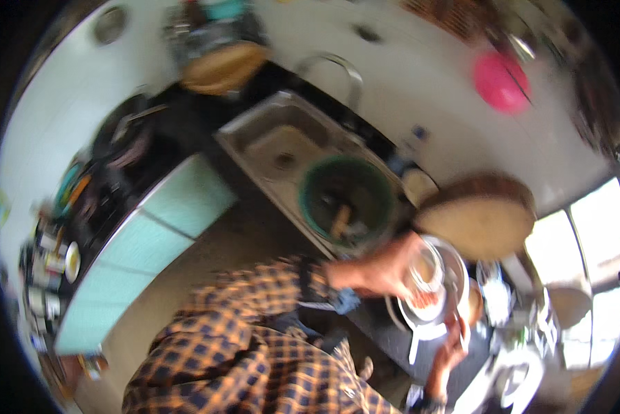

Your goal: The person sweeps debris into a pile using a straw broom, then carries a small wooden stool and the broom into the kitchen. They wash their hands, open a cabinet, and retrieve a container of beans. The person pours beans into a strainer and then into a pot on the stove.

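Note:
A clear, round jar-like container is in my left hand, whose fingers wrap around its side. It is held over a white bowl. Small reddish pieces show just below the container; blur hides whether they lie in it or in the bowl. My right hand is at the bowl's near right rim, with its fingers bent against the edge. A white handle-like strip sticks out from beneath the bowl toward me.
A steel sink with a green basin in its right part lies left of the bowl. Behind the bowl leans a large round woven tray. A curved tap rises behind the sink. Pans stand on the left counter.

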Available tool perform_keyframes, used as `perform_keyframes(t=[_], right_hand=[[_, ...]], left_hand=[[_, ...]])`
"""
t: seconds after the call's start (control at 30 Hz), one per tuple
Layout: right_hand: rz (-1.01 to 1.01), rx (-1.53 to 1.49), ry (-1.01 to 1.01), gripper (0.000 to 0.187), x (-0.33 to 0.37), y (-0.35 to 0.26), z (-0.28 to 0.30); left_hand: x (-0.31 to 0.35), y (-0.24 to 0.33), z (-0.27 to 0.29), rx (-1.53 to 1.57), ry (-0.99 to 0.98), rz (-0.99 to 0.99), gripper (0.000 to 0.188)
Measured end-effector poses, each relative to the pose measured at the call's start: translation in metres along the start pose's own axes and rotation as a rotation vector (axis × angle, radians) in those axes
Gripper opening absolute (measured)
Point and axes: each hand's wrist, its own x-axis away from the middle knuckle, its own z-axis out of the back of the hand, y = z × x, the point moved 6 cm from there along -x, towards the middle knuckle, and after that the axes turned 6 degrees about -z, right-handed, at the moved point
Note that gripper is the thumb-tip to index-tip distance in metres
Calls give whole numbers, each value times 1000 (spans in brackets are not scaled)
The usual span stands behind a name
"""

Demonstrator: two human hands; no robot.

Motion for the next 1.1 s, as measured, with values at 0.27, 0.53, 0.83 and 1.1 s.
perform_keyframes(t=[0.27,0.53,0.83,1.1], right_hand=[[403,352,-109,27,-8,32,-13],[266,316,-71,20,17,20,-32],[-500,-774,-16,29,5,64,-50],[-468,-841,91,28,15,61,-30]], left_hand=[[17,4,32,-37,-57,200,91],[17,5,22,-33,-160,245,92],[10,7,2,-115,-239,210,88],[-3,0,-20,-194,-372,233,84]])
